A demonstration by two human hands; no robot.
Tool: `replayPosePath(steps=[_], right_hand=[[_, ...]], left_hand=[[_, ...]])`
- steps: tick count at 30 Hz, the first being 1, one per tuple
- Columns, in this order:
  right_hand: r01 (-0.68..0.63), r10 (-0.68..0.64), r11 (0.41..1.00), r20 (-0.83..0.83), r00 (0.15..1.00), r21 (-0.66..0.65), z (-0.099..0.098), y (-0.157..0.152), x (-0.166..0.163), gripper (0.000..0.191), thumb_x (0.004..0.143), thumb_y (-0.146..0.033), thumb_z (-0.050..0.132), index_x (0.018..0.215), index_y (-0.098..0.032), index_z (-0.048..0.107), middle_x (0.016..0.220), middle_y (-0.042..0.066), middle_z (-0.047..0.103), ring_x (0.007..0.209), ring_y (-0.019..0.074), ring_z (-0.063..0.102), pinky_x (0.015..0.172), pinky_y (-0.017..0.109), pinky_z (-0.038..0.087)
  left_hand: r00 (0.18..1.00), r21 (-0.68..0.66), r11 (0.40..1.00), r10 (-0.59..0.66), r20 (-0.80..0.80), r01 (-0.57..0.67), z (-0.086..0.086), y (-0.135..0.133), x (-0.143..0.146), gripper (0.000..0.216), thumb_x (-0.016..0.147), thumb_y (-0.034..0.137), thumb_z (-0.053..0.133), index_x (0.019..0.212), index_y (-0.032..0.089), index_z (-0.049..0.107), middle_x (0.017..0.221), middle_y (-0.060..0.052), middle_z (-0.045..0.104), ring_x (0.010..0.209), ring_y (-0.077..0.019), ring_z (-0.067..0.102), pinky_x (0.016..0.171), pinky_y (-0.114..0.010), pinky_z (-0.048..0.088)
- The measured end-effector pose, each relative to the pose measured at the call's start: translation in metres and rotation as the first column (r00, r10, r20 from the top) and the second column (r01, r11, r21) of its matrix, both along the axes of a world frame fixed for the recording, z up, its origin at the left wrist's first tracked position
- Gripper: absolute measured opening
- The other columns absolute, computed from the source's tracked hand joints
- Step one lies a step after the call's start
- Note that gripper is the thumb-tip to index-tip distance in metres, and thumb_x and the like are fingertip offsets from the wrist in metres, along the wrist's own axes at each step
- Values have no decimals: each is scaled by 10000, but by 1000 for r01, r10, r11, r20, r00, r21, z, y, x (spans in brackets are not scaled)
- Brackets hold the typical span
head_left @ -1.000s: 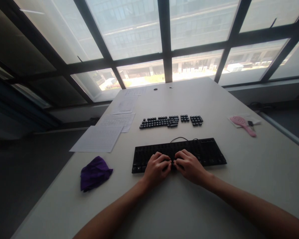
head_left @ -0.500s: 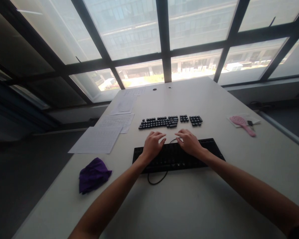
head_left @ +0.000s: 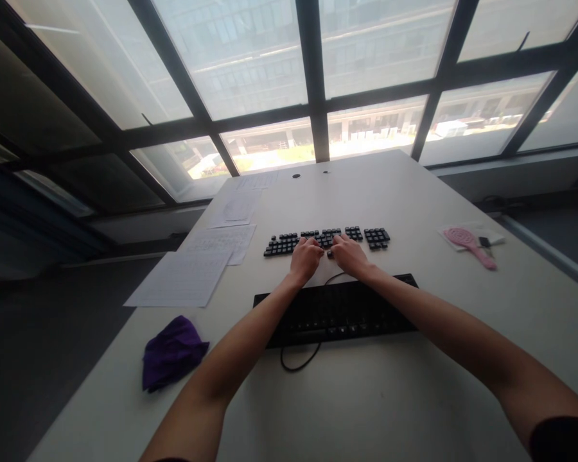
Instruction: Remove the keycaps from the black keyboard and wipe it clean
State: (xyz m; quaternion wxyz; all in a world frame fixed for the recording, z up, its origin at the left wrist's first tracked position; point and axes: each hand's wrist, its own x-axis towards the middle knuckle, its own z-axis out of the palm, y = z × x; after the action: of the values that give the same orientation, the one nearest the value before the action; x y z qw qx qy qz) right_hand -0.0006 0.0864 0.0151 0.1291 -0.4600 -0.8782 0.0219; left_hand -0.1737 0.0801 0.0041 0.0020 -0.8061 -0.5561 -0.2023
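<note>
Beyond the keyboard, both hands are at the near edge of the rows of loose black keycaps (head_left: 282, 244). My left hand (head_left: 307, 258) is closed, its fingers curled down at the near keycaps; whatever lies under them is hidden. Close beside it, my right hand (head_left: 350, 256) is closed too, fingers bent onto the near row. A dark keycap (head_left: 330, 254) shows at its thumb, between the two hands; I cannot tell if it is gripped. Under my forearms lies a black keyboard (head_left: 337, 311) with its cable (head_left: 301, 367) looping out in front.
Several paper sheets (head_left: 178, 277) lie along the left side of the white table (head_left: 347, 398). A crumpled purple cloth (head_left: 173, 353) rests at the near left. On the right, a pink hairbrush (head_left: 469, 242) lies on a clear bag. Large windows (head_left: 380, 51) stand behind the table.
Both hands have moved forward from above the keyboard to the near keycaps. Their fingers, apart before, are now curled in. The view has shifted slightly.
</note>
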Motion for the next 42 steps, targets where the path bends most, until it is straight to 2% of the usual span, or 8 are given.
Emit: replayPosePath(steps=[5, 14, 17, 19, 21, 24, 26, 42], right_hand=[[-41, 40, 999, -16, 999, -24, -1, -1, 6, 250, 925, -94, 508, 874, -140, 749, 962, 131, 697, 997, 248, 542, 848, 324, 392], [-26, 20, 999, -130, 991, -45, 6, -15, 21, 121, 880, -142, 629, 903, -165, 745, 953, 83, 723, 948, 215, 624, 846, 287, 416], [-20, 10, 999, -227, 974, -43, 12, -42, 39, 115, 898, -167, 623, 947, -176, 727, 947, 64, 713, 899, 194, 640, 810, 276, 451], [-67, 37, 996, -414, 909, -59, 10, -68, 53, 90, 890, -169, 637, 924, -183, 719, 915, 56, 705, 866, 191, 646, 804, 289, 473], [-138, 74, 987, -532, 844, -82, 4, -96, 65, 93, 889, -158, 632, 905, -194, 716, 907, 52, 696, 856, 190, 648, 800, 302, 492], [-228, 115, 968, -627, 770, -102, -8, -130, 76, 102, 885, -144, 634, 884, -203, 718, 935, 56, 687, 878, 191, 647, 805, 313, 514], [-256, 127, 961, -645, 754, -109, -13, -144, 78, 112, 894, -141, 627, 890, -204, 720, 942, 60, 682, 881, 193, 642, 798, 319, 521], [-302, 178, 948, -629, 757, -96, -19, -151, 74, 136, 902, -105, 610, 899, -189, 717, 951, 74, 680, 886, 200, 622, 792, 331, 518]], left_hand=[[1000, -23, 1000, -15, 4, 15, 1, 0, 1, 158, 881, 179, 637, 843, 209, 788, 942, -70, 729, 908, -232, 560, 886, -371, 447], [998, -20, 1000, 18, 64, -16, 16, -7, 6, 162, 842, 141, 660, 954, 191, 767, 977, -91, 749, 987, -261, 589, 903, -386, 433], [994, -30, 999, -8, 112, 12, 25, -35, 6, 133, 841, 188, 681, 932, 214, 774, 959, -53, 764, 937, -230, 616, 881, -361, 455], [985, -62, 996, -55, 161, 66, 27, -64, 5, 95, 831, 239, 707, 895, 244, 777, 915, -12, 771, 856, -193, 638, 846, -330, 475], [944, -138, 976, -118, 309, 167, 26, -97, 4, 112, 807, 250, 736, 910, 260, 780, 899, 4, 773, 818, -185, 640, 824, -325, 485], [900, -216, 938, -168, 402, 271, 22, -135, 4, 155, 776, 222, 760, 921, 271, 785, 906, 4, 775, 810, -187, 638, 794, -321, 494], [894, -234, 924, -188, 406, 301, 20, -149, 5, 162, 769, 203, 762, 917, 264, 790, 914, -3, 776, 818, -192, 630, 785, -321, 490], [912, -155, 910, -349, 216, 385, 27, -157, 11, 126, 862, 229, 693, 937, 257, 789, 960, 1, 769, 801, -178, 553, 803, -338, 451]])
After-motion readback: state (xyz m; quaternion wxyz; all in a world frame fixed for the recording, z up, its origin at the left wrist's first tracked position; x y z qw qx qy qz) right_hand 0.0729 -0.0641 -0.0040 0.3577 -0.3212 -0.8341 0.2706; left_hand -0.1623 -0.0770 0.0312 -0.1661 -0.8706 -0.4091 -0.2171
